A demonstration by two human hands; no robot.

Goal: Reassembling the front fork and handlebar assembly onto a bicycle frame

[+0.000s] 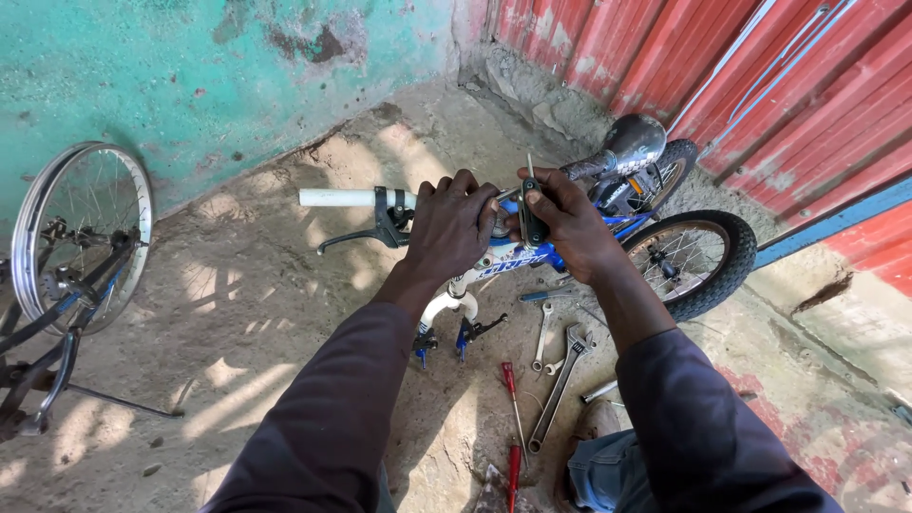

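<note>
A small blue and white bike [532, 256] stands on the dirt floor [285, 313] with no front wheel, so its white fork [446, 309] points down at the ground. The person leans over it from above. The left hand [454, 228] is wrapped tight around the middle of the handlebar [347, 198], and I think it does that to keep the bar from turning. The right hand [567, 223] has its grip closed on a dark folding tool [532, 214], with one thin metal key sticking straight up out of it. The tool sits right at the place where the bar meets the bike, just beside the left hand, so both hands nearly touch. The black brake lever [366, 236] hangs under the white end of the bar, out past the left hand. On the floor under the arms lie a big adjustable wrench [560, 380], a smaller spanner [543, 334] and two red screwdrivers [513, 399], all near the fork and easy to reach. The black seat [635, 142] and the back wheel [698, 258] sit close to a red metal wall [760, 85]. Far to the left, another bike with a shiny wheel [81, 228] leans by the green wall [190, 76], well apart from the hands. The person's own arms hide part of the frame from me.
</note>
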